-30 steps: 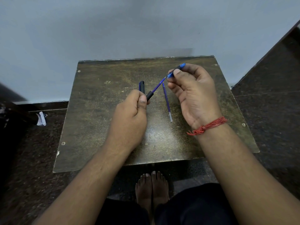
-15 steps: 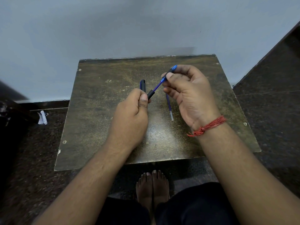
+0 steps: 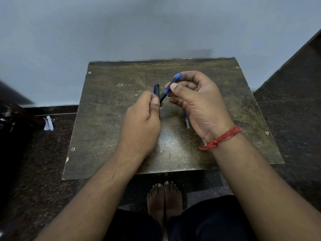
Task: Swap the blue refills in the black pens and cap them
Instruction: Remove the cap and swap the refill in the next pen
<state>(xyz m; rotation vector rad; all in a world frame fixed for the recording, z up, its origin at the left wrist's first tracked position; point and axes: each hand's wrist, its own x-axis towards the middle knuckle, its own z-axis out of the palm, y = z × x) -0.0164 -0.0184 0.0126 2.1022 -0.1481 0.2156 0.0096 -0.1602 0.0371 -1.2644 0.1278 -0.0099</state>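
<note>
My left hand (image 3: 142,122) grips a black pen barrel (image 3: 163,97) that slants up to the right over the middle of the small table (image 3: 107,129). A second black piece (image 3: 156,88) sticks upright out of the same fist. My right hand (image 3: 199,105) pinches the blue end part (image 3: 174,82) of the pen between thumb and fingers, right against the barrel's mouth. A loose blue refill (image 3: 186,121) with a clear tip lies on the table, mostly hidden under my right hand.
The table stands against a pale wall, on a dark speckled floor. A scrap of white paper (image 3: 48,122) lies on the floor to the left. My bare feet (image 3: 164,197) are under the table's front edge.
My right hand has moved left toward my left hand, pushing the blue refill into the black barrel; the long exposed stretch of refill is no longer visible.
</note>
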